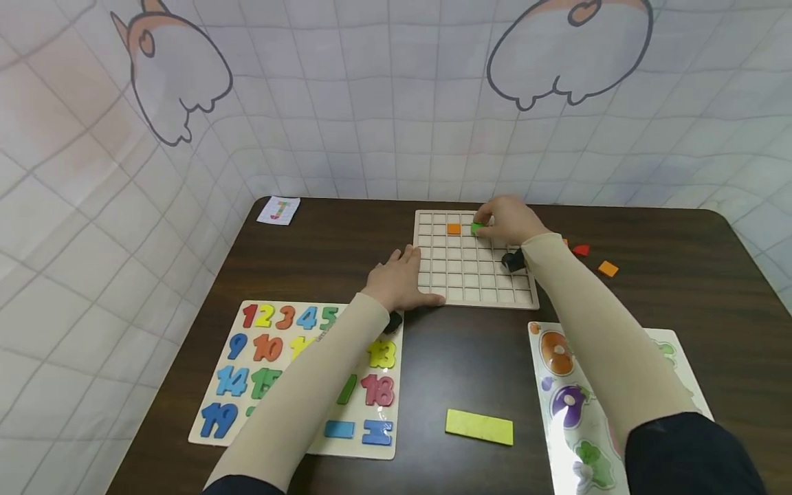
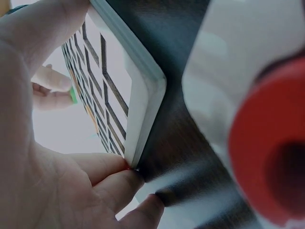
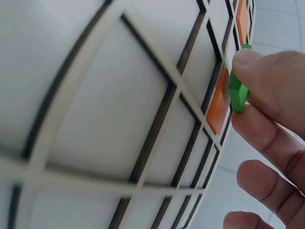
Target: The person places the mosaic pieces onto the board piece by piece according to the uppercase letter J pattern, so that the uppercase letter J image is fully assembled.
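Note:
A pale wooden grid board (image 1: 467, 275) lies near the far side of the table. My right hand (image 1: 509, 218) is over its upper part, pinching a small green tile (image 3: 238, 88) between thumb and index finger; the other fingers stay loosely bent. An orange tile (image 1: 454, 229) sits in a cell left of the green one in the head view. In the right wrist view, two orange tiles (image 3: 218, 102) show on the grid. My left hand (image 1: 401, 280) rests at the board's near left corner, fingers extended along the left edge and thumb by the front edge.
Loose red (image 1: 580, 250) and orange pieces (image 1: 608, 268) lie right of the board. A number puzzle (image 1: 396, 450) is front left, a vegetable puzzle (image 1: 680, 337) front right. Between them lies a yellow-green block (image 1: 479, 427). A small card (image 1: 278, 210) lies at the far left.

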The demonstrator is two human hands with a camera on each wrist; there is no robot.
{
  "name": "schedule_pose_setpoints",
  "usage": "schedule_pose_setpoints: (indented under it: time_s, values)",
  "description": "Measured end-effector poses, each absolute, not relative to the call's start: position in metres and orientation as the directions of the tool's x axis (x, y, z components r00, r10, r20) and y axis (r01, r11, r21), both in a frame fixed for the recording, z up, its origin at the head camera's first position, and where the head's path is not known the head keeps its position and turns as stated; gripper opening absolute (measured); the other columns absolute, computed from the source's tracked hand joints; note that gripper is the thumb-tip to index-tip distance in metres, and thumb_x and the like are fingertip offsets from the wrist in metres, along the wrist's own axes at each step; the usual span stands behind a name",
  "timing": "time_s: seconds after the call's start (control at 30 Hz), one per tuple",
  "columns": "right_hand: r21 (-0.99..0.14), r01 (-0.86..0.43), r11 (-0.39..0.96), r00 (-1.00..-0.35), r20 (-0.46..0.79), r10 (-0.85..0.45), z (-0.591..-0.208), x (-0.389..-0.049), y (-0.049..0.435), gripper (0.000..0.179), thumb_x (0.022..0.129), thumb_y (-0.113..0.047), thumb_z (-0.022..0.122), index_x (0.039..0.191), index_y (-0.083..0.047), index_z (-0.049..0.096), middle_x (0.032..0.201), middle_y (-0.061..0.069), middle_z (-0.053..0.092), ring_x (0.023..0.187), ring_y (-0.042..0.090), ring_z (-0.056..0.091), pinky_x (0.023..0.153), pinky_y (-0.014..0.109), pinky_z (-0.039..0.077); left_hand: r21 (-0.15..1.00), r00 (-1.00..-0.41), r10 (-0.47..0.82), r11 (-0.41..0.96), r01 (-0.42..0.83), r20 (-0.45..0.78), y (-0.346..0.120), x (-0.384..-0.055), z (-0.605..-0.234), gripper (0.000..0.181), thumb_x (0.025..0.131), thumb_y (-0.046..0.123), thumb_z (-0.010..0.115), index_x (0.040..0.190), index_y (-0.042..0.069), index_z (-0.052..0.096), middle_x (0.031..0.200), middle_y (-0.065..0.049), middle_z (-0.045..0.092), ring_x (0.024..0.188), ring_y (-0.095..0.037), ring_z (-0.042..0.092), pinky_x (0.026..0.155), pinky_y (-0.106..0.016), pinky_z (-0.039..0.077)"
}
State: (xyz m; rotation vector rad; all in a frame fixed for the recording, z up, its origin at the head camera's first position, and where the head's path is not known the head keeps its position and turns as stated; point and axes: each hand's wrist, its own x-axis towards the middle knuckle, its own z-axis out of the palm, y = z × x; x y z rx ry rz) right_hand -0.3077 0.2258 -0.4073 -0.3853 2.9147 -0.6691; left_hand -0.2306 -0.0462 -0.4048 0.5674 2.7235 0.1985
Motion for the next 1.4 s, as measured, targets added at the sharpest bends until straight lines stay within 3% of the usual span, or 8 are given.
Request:
schedule_pose_setpoints:
  time_s: [0.37, 0.6, 0.9, 1.13, 1.4]
  values:
    - [-0.447, -0.174, 0.877, -0.965, -0.099, -0.242, -0.422, -0.317, 0.212, 0.028, 0.095, -0.023, 0.077, 0.12, -0.011, 0.078, 0.124, 0.011, 0.074, 0.122, 0.033, 0.062, 0.105, 0.054, 0.052, 0.201, -0.858, 0.413, 0.909, 0.366, -0.306, -0.047, -0.233, -0.414, 0.117, 0.084, 0.079, 0.065, 0.168, 0.011, 0.019, 0.175, -0.01, 0.022, 0.161, -0.032, 0.026, 0.124, -0.055, 0.036]
    - [-0.435, -0.181, 0.882, -0.967, -0.084, -0.24, -0.425, -0.325, 0.211, 0.027, 0.093, -0.022, 0.079, 0.118, -0.012, 0.078, 0.123, 0.011, 0.075, 0.122, 0.033, 0.064, 0.127, 0.056, 0.029, 0.199, -0.864, 0.416, 0.907, 0.372, -0.282, -0.046, -0.237, -0.419, 0.117, 0.084, 0.079, 0.066, 0.167, 0.011, 0.02, 0.175, -0.01, 0.023, 0.161, -0.032, 0.028, 0.123, -0.057, 0.038]
    - [-0.413, -0.219, 0.884, -0.962, -0.059, -0.266, -0.424, -0.317, 0.222, 0.033, 0.095, -0.025, 0.077, 0.124, -0.009, 0.076, 0.125, 0.012, 0.073, 0.123, 0.034, 0.06, 0.104, 0.055, 0.051, 0.222, -0.865, 0.421, 0.903, 0.369, -0.275, -0.043, -0.237, -0.424, 0.116, 0.084, 0.077, 0.067, 0.167, 0.011, 0.021, 0.174, -0.01, 0.024, 0.16, -0.033, 0.028, 0.124, -0.056, 0.037]
    - [-0.377, -0.223, 0.899, -0.964, -0.053, -0.262, -0.417, -0.302, 0.249, 0.035, 0.096, -0.029, 0.075, 0.123, -0.008, 0.076, 0.128, 0.015, 0.07, 0.122, 0.038, 0.063, 0.099, 0.057, 0.053, 0.215, -0.867, 0.418, 0.904, 0.369, -0.269, -0.045, -0.232, -0.429, 0.115, 0.084, 0.077, 0.067, 0.167, 0.011, 0.022, 0.174, -0.01, 0.024, 0.16, -0.032, 0.029, 0.123, -0.056, 0.038]
    - [-0.308, -0.225, 0.924, -0.969, -0.029, -0.246, -0.402, -0.287, 0.307, 0.035, 0.097, -0.026, 0.074, 0.124, -0.004, 0.074, 0.126, 0.02, 0.073, 0.11, 0.038, 0.068, 0.094, 0.059, 0.055, 0.209, -0.871, 0.429, 0.899, 0.386, -0.238, -0.038, -0.241, -0.417, 0.114, 0.085, 0.077, 0.066, 0.167, 0.012, 0.022, 0.174, -0.01, 0.024, 0.16, -0.032, 0.029, 0.123, -0.056, 0.038]
